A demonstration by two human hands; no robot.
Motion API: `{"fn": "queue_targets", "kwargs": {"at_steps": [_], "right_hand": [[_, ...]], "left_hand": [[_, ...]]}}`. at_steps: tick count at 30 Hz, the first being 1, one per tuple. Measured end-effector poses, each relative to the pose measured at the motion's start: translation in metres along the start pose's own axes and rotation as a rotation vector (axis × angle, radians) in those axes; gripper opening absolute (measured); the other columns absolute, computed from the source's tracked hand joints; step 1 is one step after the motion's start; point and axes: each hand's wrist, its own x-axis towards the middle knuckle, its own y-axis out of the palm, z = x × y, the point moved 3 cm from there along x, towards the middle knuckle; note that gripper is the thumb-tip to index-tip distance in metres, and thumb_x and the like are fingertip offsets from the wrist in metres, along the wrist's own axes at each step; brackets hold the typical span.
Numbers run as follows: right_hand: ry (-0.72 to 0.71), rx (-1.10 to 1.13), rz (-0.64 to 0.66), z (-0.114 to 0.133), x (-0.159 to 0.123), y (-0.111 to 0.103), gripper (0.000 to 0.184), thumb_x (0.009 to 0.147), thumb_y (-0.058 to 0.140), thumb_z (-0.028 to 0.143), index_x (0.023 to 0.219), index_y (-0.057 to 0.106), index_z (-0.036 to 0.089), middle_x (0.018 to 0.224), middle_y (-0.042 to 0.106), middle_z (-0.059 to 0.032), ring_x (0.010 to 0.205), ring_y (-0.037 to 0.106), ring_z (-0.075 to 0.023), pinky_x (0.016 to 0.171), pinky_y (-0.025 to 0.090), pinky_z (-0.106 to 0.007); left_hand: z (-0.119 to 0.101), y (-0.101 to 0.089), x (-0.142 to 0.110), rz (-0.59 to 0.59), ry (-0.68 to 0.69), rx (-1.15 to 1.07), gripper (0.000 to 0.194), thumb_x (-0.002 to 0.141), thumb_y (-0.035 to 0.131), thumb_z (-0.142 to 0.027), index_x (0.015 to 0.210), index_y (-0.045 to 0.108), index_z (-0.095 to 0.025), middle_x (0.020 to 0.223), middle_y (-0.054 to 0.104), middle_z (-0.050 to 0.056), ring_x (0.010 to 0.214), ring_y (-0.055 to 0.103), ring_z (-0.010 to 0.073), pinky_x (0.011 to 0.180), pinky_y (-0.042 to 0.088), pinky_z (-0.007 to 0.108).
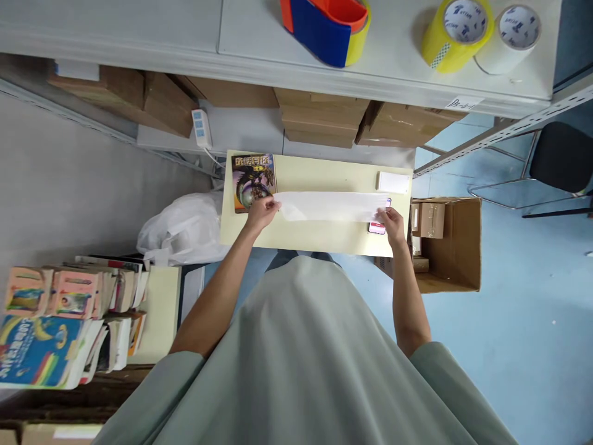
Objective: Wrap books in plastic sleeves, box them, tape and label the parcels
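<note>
A long, thin white sheet (331, 206), slightly see-through, is stretched level above the cream table (301, 238); I cannot tell if it is paper or plastic. My left hand (263, 212) pinches its left end, close to the lower right corner of a book with a dark, colourful cover (252, 182). At the other end, my right hand (391, 224) grips the sheet, its fingers closed. Beneath that end lies a phone (377, 228) with a lit screen, partly covered by the sheet. A small white box or pad (393, 182) rests at the table's far right corner.
Above the table, a grey shelf (185, 31) bears a tape dispenser (324, 31) and tape rolls (458, 34). Cardboard boxes (324, 117) stand beneath it. An open carton (456, 247) is at right, a white plastic bag (183, 228) and stacked books (41, 352) at left.
</note>
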Motion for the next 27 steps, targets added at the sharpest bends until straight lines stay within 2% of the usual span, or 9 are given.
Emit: {"fn": "queue_targets", "kwargs": {"at_steps": [3, 6, 12, 17, 20, 23, 25, 27], "right_hand": [[0.03, 0.035, 0.004, -0.001, -0.001, 0.001, 0.06, 0.072, 0.094, 0.074, 0.1, 0.076, 0.023, 0.09, 0.08, -0.003, 0.083, 0.074, -0.0202, 0.082, 0.064, -0.037], [0.043, 0.064, 0.006, -0.002, -0.003, 0.003, 0.062, 0.069, 0.096, 0.071, 0.102, 0.076, 0.024, 0.087, 0.079, -0.0008, 0.08, 0.071, -0.0186, 0.081, 0.062, -0.035], [0.087, 0.063, -0.005, -0.008, -0.01, 0.006, 0.071, 0.064, 0.099, 0.072, 0.108, 0.071, 0.024, 0.084, 0.076, 0.0001, 0.083, 0.071, -0.0199, 0.081, 0.063, -0.037], [0.099, -0.005, 0.002, -0.01, -0.014, 0.008, 0.076, 0.064, 0.097, 0.075, 0.112, 0.069, 0.024, 0.081, 0.075, 0.0004, 0.085, 0.072, -0.0221, 0.081, 0.062, -0.039], [0.088, -0.036, 0.0, -0.008, -0.017, 0.01, 0.076, 0.067, 0.094, 0.074, 0.116, 0.065, 0.024, 0.08, 0.075, 0.0012, 0.086, 0.074, -0.0229, 0.081, 0.061, -0.039], [0.077, -0.066, 0.004, -0.005, -0.021, 0.014, 0.074, 0.071, 0.09, 0.074, 0.119, 0.062, 0.026, 0.081, 0.074, 0.0008, 0.087, 0.074, -0.0237, 0.079, 0.06, -0.037], [0.047, -0.083, 0.034, -0.002, -0.024, 0.018, 0.07, 0.075, 0.087, 0.074, 0.121, 0.061, 0.027, 0.079, 0.072, 0.0022, 0.084, 0.072, -0.0225, 0.076, 0.058, -0.036], [-0.001, -0.116, 0.073, -0.002, -0.027, 0.023, 0.066, 0.081, 0.082, 0.075, 0.123, 0.063, 0.028, 0.077, 0.069, 0.0033, 0.081, 0.071, -0.0216, 0.075, 0.057, -0.034]], "left_hand": [[0.002, -0.001, 0.002, 0.005, 0.005, -0.02, 0.024, 0.088, 0.076, -0.042, 0.094, 0.077, -0.019, 0.076, 0.074, 0.003, 0.065, 0.069, 0.0181, 0.055, 0.053, 0.022], [0.004, -0.001, -0.001, 0.016, -0.031, -0.106, 0.026, 0.091, 0.075, -0.043, 0.098, 0.077, -0.017, 0.078, 0.074, 0.004, 0.054, 0.067, 0.0149, 0.054, 0.056, 0.024], [0.007, -0.002, -0.002, -0.041, -0.016, -0.133, 0.023, 0.089, 0.077, -0.039, 0.091, 0.076, -0.016, 0.079, 0.077, 0.006, 0.072, 0.078, 0.0209, 0.073, 0.068, 0.031], [0.009, -0.001, -0.001, -0.055, -0.031, -0.239, 0.027, 0.081, 0.082, -0.036, 0.098, 0.078, -0.015, 0.093, 0.083, 0.007, 0.095, 0.08, 0.0252, 0.091, 0.07, 0.037], [0.004, -0.003, -0.002, -0.028, -0.001, -0.291, 0.047, 0.074, 0.085, -0.03, 0.117, 0.08, -0.014, 0.114, 0.085, 0.01, 0.104, 0.079, 0.0252, 0.093, 0.068, 0.036], [-0.005, -0.009, -0.002, 0.025, 0.078, -0.295, 0.069, 0.075, 0.08, -0.029, 0.141, 0.074, -0.015, 0.13, 0.082, 0.012, 0.101, 0.076, 0.0222, 0.088, 0.065, 0.031], [-0.01, -0.015, 0.0, 0.059, 0.14, -0.248, 0.077, 0.077, 0.075, -0.026, 0.153, 0.067, -0.016, 0.127, 0.081, 0.011, 0.097, 0.074, 0.02, 0.086, 0.063, 0.028], [-0.01, -0.022, 0.003, 0.063, 0.18, -0.151, 0.089, 0.077, 0.07, -0.021, 0.164, 0.058, -0.016, 0.116, 0.08, 0.008, 0.092, 0.072, 0.019, 0.087, 0.061, 0.028]]}}
